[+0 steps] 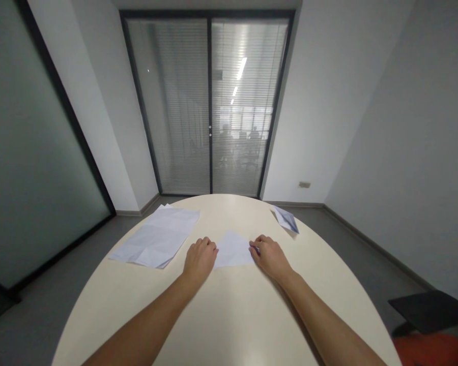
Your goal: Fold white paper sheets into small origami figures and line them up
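A small folded white paper lies flat on the round cream table in front of me. My left hand rests with curled fingers on the paper's left edge. My right hand presses its curled fingers on the paper's right edge. Both forearms reach in from the bottom of the view.
A stack of creased white sheets lies at the table's left. A small folded paper piece sits near the far right rim. A dark chair with an orange seat stands at the lower right. Glass doors with blinds face me.
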A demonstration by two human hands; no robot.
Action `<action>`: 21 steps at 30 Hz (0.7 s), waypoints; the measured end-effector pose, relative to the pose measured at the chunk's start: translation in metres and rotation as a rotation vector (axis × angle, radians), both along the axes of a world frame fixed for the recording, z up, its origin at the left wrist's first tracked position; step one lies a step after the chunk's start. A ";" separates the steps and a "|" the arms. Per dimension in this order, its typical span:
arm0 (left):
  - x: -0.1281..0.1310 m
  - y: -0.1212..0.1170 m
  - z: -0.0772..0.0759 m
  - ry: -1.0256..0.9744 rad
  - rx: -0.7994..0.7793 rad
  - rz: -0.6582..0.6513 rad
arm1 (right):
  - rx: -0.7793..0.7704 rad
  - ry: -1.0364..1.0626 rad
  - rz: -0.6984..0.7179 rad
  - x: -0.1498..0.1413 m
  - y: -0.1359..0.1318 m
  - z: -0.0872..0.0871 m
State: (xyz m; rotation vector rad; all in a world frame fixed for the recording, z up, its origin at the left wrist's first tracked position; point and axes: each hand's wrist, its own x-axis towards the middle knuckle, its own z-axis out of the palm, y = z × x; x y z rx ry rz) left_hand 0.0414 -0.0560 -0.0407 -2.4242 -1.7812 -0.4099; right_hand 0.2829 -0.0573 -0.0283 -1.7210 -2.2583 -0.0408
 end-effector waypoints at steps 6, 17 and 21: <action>0.008 -0.016 0.009 0.034 0.017 -0.049 | 0.015 -0.051 -0.014 -0.004 -0.003 0.001; 0.021 -0.025 0.005 0.088 -0.072 -0.066 | 0.009 -0.096 -0.097 -0.026 -0.017 0.001; 0.024 -0.029 0.004 0.052 -0.056 -0.037 | -0.029 -0.067 -0.114 -0.040 -0.024 -0.005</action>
